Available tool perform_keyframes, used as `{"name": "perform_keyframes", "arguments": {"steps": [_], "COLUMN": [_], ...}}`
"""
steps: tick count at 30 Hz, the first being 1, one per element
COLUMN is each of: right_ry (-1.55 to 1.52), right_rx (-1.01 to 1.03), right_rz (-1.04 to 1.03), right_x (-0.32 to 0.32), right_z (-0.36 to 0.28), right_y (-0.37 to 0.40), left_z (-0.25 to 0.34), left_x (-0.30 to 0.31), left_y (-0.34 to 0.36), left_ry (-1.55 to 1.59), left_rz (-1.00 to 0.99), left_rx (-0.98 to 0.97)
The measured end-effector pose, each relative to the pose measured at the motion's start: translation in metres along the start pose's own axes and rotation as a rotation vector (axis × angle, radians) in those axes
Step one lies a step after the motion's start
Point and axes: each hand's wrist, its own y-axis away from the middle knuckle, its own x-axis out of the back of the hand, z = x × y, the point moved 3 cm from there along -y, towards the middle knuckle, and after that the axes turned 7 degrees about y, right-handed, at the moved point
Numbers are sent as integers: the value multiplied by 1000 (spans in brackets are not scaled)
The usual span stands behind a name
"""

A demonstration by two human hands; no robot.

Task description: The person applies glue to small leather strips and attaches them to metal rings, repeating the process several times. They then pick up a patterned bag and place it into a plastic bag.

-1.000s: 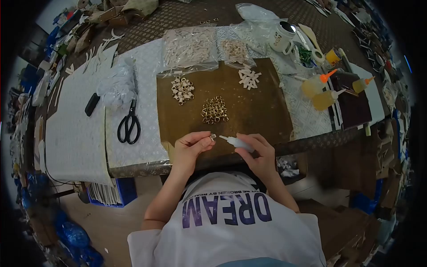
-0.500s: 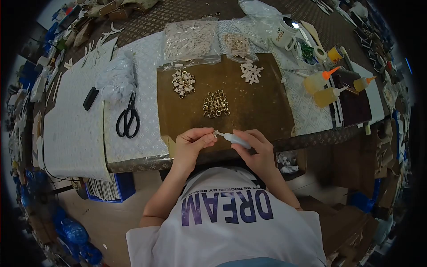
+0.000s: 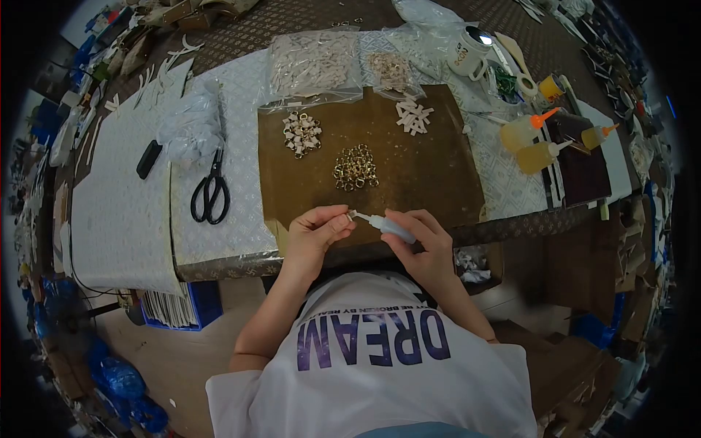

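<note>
**Two hands meet over a brown board**

At the near edge of the worktop (image 3: 124, 212), the left hand (image 3: 312, 237) pinches a small piece (image 3: 350, 214), mostly hidden by its fingertips. The right hand (image 3: 427, 244) grips a small white bottle (image 3: 391, 228), its nozzle touching that piece. On the brown board (image 3: 423, 175), gold rings (image 3: 355, 167) lie heaped at 12 o'clock from the hands. Scissors (image 3: 210, 196) lie at 10 o'clock and orange-capped bottles (image 3: 537, 142) at 2 o'clock.
</note>
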Motion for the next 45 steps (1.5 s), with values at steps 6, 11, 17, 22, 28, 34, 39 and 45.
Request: {"name": "perform_keyframes", "arguments": {"steps": [6, 11, 17, 22, 28, 34, 39, 45], "right_ry": [26, 23, -618, -874, -811, -723, -688, -652], "right_rx": [-16, -41, -408, -488, -460, -410, -416, -412], "right_rz": [-26, -38, 8, 115, 197, 269, 307, 347], "right_x": [-4, -3, -7, -4, 2, 9, 12, 16], "right_z": [5, 4, 35, 61, 81, 92, 96, 107], "right_y": [1, 0, 5, 4, 6, 6, 1, -2], "left_z": [-2, -5, -7, -8, -7, -10, -11, -12], "left_x": [0, 1, 2, 3, 0, 0, 0, 0], "left_y": [1, 0, -2, -3, -2, -3, -3, -4], "left_ry": [-3, -10, 142, 131, 86, 57, 54, 57], "left_rz": [2, -15, -9, -9, -37, -41, -27, -30], "left_rx": [1, -10, 110, 129, 112, 113, 126, 133]}}
